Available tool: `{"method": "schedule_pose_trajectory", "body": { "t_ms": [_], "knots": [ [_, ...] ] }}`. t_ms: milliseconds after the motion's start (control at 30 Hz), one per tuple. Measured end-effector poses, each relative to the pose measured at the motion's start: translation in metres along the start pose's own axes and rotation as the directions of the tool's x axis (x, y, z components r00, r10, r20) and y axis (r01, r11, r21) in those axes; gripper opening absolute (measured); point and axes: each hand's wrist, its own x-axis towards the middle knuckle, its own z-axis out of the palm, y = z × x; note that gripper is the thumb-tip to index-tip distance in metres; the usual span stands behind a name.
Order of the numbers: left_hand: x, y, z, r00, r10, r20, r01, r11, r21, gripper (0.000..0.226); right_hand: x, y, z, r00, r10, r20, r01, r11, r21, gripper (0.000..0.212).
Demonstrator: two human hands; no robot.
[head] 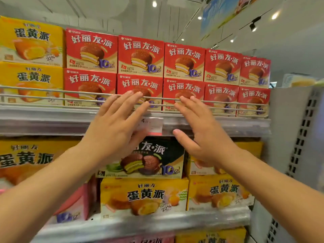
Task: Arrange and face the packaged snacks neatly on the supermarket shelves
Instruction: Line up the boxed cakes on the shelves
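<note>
Red chocolate-pie boxes (141, 54) stand two high in a row on the top shelf (43, 120), behind a thin wire rail (52, 92). My left hand (119, 123) is raised with straight, spread fingers, its fingertips at the lower red box (128, 85) by the rail. My right hand (201, 127) is likewise flat and spread, fingertips at the neighbouring lower red box (184, 88). Neither hand holds anything. Whether the fingertips touch the boxes is unclear.
Yellow egg-yolk-pie boxes (29, 41) stack at the top left. Below, a dark green-filling pie box (157, 160) sits on yellow boxes (145, 195), with a pink box (75, 204) at the left. A white perforated upright (298, 146) ends the shelving at the right.
</note>
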Motion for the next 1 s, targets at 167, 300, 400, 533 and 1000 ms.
{"method": "schedule_pose_trajectory", "body": {
  "t_ms": [167, 300, 400, 533, 1000],
  "knots": [
    [0.001, 0.007, -0.003, 0.997, -0.069, 0.034, 0.070, 0.997, -0.042, 0.066, 0.005, 0.003, -0.002, 1.000, 0.003, -0.020, -0.004, 0.999, -0.050, 0.066],
    [-0.005, 0.019, -0.004, 0.993, -0.113, 0.013, 0.114, 0.991, -0.066, 0.062, 0.001, 0.005, 0.003, 1.000, -0.003, -0.021, 0.003, 1.000, -0.009, 0.063],
    [-0.044, 0.037, 0.002, 0.999, -0.049, -0.021, 0.047, 0.996, -0.082, 0.049, -0.029, 0.002, 0.016, 1.000, 0.008, -0.015, -0.006, 0.985, 0.170, 0.058],
    [-0.096, 0.047, 0.010, 0.996, 0.085, 0.016, -0.083, 0.990, -0.112, 0.036, -0.085, -0.009, 0.037, 0.995, 0.062, -0.074, -0.034, 0.942, 0.335, 0.047],
    [-0.063, 0.001, 0.034, 0.873, -0.347, 0.342, 0.305, 0.937, 0.172, 0.080, -0.043, -0.017, 0.059, 0.937, 0.321, 0.135, -0.304, 0.944, -0.131, 0.067]
  ]
}}
